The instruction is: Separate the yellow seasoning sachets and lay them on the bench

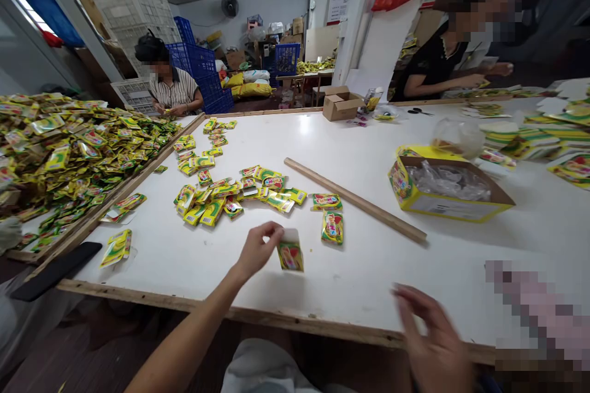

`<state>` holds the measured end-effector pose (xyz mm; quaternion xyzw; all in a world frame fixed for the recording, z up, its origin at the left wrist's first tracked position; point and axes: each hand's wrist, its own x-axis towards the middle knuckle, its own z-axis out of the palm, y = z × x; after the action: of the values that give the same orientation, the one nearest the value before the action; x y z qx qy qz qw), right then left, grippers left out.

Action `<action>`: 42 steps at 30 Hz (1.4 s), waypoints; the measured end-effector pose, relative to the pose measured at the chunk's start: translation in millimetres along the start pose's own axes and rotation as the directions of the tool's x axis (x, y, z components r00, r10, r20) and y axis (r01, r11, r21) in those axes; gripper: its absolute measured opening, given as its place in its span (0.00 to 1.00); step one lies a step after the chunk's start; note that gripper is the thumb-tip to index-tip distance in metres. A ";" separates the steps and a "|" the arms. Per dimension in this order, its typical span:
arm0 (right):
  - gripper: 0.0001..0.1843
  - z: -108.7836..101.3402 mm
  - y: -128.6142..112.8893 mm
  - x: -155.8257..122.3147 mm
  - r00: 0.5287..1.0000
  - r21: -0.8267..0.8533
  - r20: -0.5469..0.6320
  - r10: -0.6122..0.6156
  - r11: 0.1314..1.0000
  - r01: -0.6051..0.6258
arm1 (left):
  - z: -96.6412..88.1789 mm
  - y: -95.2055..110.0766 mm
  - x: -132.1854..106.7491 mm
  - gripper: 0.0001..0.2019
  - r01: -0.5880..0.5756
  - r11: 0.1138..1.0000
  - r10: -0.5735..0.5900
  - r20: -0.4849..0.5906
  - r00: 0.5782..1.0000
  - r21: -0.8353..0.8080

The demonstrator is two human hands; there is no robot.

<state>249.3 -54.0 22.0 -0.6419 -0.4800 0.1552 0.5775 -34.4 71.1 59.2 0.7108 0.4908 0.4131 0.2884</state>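
Observation:
My left hand (259, 250) pinches the top flap of a small yellow and green printed carton (291, 256), held just above the white tabletop. To its right, near the table's front edge, my right hand (431, 334) is blurred, with thumb and fingers apart and nothing visible between them. Two similar cartons, one upright in the picture (332, 227) and one above it (327, 201), lie beyond the held one. A loose cluster of small cartons (221, 202) spreads across the table to the left.
A wooden strip (354, 199) lies diagonally on the table. Right of it stands an open yellow display box (452, 206) with clear plastic bags inside. A big heap of cartons (83, 147) fills the left side behind a wooden rail. Two people sit across the table; a black phone-like slab (58, 271) rests front left.

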 end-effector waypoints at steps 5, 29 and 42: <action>0.15 92.5 -24.6 -8.6 0.880 0.255 0.465 -0.095 0.967 -0.030 | 31.7 4.1 -38.1 0.09 0.150 0.936 -0.111 0.137 0.984 -0.319; 0.14 117.6 -7.6 -5.5 0.844 0.327 0.532 -0.059 0.934 -0.141 | 53.5 -7.1 -69.1 0.09 0.129 0.855 -0.153 -0.008 0.988 -0.502; 0.14 110.1 -23.4 -3.0 0.848 0.209 0.525 -0.068 0.976 -0.052 | 50.9 9.7 -67.0 0.06 0.199 0.890 -0.232 -0.033 0.972 -0.410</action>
<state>154.6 5.8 10.3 -0.5058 -0.6034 0.3746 0.4896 2.5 4.8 21.7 0.5597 0.4822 0.4993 0.4527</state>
